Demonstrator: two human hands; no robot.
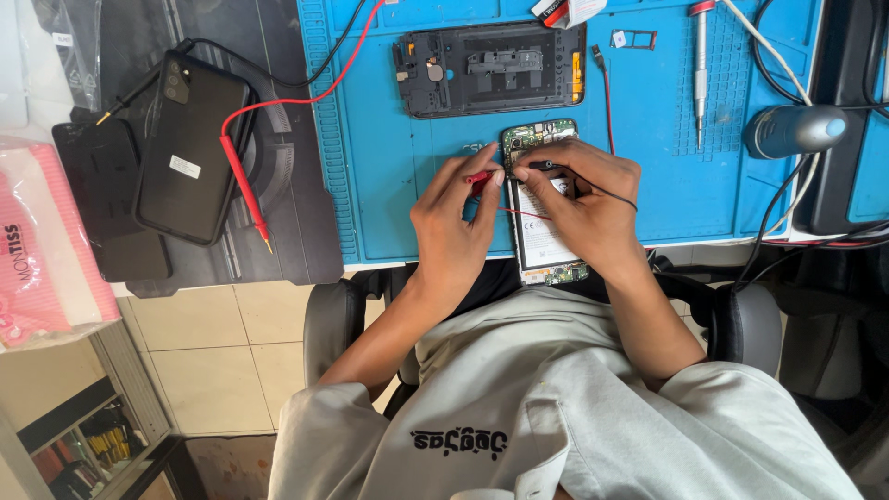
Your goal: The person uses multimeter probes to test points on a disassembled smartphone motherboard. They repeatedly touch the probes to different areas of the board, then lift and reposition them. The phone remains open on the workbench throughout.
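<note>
An opened phone (540,250) lies at the near edge of a blue work mat (389,185), with its green circuit board (535,135) and white battery exposed. My left hand (452,222) pinches a small red probe (480,177) just left of the board. My right hand (585,199) pinches a thin black probe (543,166) with a black lead, its tip on the board's lower edge. The two hands' fingertips nearly touch over the phone, and they hide much of the battery.
A black phone frame (491,69) lies farther back on the mat, with a SIM tray (639,39) and a screwdriver (701,74) to its right. A black phone (190,148) and a red test probe (245,190) rest on a dark pad at left. A pink package (42,250) is far left. Cables and a grey cylindrical tool (795,130) are on the right.
</note>
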